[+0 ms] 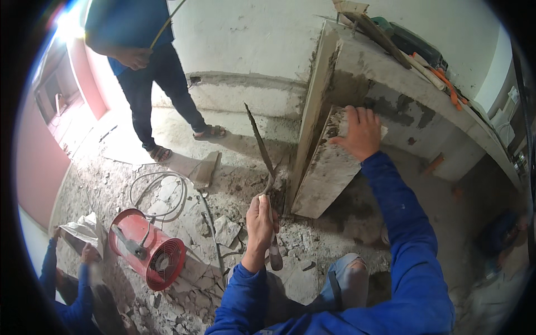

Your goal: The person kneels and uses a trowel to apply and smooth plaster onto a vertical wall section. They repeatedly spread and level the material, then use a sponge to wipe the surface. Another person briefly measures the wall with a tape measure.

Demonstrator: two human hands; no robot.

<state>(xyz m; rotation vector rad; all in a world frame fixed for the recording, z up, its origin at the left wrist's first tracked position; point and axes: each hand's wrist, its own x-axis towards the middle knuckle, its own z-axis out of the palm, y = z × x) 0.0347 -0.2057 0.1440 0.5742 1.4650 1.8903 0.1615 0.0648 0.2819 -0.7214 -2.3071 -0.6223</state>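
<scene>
My left hand [259, 226] is closed round the handle of a trowel [260, 142], whose narrow-looking, mortar-smeared blade points up and away, seen nearly edge-on. The handle's rounded end sticks out below my fist. Over the top edge of a flat grey slab [326, 176] my right hand [360, 134] is hooked, thumb toward its left side. Rough mortar clings to the slab's left edge and upper part. It stands tilted beside an upright support [314, 123] under a concrete counter [402, 70], its lower end near the rubble. The trowel is apart from the slab.
A red drum-shaped fan [146, 248] and a looped cable [159, 195] lie on rubble at left. One person [156, 72] stands beyond, holding a thin stick; another's hands hold a white sack [84, 231]. Orange-handled tools [449, 89] rest on the counter. A blurred person [499, 240] is at right.
</scene>
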